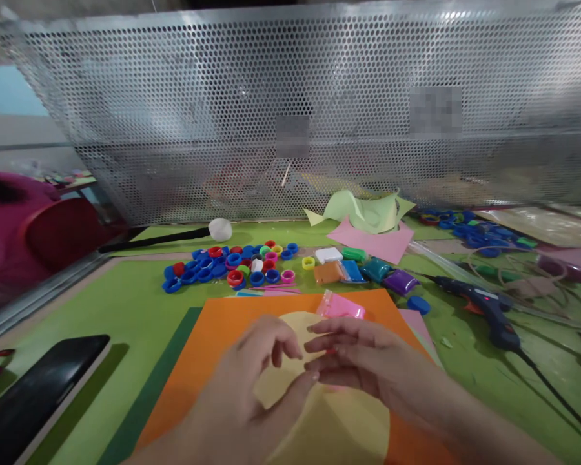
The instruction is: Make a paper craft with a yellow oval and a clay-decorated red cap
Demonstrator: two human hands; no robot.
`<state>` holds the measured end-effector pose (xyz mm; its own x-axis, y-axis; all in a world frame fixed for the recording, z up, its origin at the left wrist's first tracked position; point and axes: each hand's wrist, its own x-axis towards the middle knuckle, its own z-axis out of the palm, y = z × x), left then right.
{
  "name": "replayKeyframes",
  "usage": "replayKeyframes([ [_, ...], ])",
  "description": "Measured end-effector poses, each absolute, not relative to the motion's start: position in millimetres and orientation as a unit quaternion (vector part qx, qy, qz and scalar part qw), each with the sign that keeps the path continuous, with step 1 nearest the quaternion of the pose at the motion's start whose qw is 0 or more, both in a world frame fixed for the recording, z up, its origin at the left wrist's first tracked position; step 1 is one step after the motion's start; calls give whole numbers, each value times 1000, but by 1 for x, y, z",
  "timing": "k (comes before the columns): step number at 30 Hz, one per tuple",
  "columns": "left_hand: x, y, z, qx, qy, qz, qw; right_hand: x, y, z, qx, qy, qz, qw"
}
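My left hand [264,368] is over a pale yellow paper circle [334,426], its fingers curled, its thumb stretched toward the other hand, and a gap between them. Facing it, my right hand [363,361] has its fingers extended and a little apart. Small bits of pink show between and below the right fingers; I cannot make out what they belong to. The circle lies on an orange sheet [179,381], with a dark green sheet [145,387] under its left side. Just beyond my right hand is a clear packet of pink clay [343,306].
Several bottle caps and rings [206,265] are heaped behind the sheets. Clay packets [377,271] sit right of them. A corded glue gun [484,307] lies at the right, a phone [48,394] at the left. Paper scraps [363,213] lean before a perforated metal panel [252,84].
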<state>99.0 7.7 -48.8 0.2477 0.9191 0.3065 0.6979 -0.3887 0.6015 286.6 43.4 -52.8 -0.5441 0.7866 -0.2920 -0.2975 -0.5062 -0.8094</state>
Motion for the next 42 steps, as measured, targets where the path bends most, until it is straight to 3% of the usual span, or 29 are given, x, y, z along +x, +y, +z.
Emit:
replayKeyframes([
  [13,109,36,-83,788,519,242,228,296,59,-53,-376,-423,754,333],
  [16,109,36,-84,781,531,246,218,297,58,-51,-402,-511,681,337],
  [20,102,37,-87,768,551,240,220,303,58,-50,-501,-713,436,224],
  [22,97,38,-85,761,561,241,220,306,58,-50,-516,-755,372,159],
  [28,81,37,-62,732,599,266,187,309,59,-50,-554,-767,299,123],
  [35,39,61,-58,756,617,215,42,305,52,-62,-536,-791,291,37],
  [42,3,85,-68,751,639,156,59,297,49,-55,-521,-811,264,-23],
])
